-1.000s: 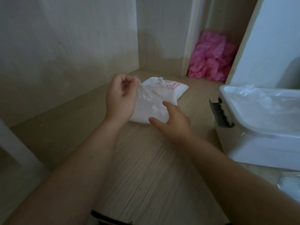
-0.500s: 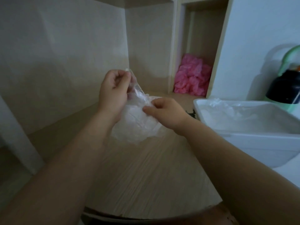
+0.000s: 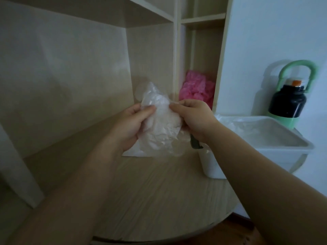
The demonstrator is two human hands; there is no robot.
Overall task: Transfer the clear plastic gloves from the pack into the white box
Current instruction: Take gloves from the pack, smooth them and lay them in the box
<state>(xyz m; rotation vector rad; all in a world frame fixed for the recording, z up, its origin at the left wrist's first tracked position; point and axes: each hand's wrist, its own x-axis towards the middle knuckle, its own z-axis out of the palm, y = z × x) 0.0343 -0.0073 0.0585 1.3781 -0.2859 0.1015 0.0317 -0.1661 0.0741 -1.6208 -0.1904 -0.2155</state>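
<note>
I hold the pack of clear plastic gloves up above the wooden desk, between both hands. My left hand grips its left side with the thumb on the front. My right hand pinches crinkled clear plastic at the pack's upper right edge. A thin clear sheet sticks up above my fingers. The white box stands open to the right, with clear plastic gloves lying inside it. A dark latch on the box's left end shows just below my right wrist.
The pale wooden desk has a rounded front edge. Shelving rises behind it, and a pink crumpled plastic heap fills one narrow shelf bay. A black and green bottle with a green loop handle stands behind the box by the white wall.
The pack has been lifted off the desk and raised. My right hand moved from the desk onto the pack's upper right edge. The view has tilted up.
</note>
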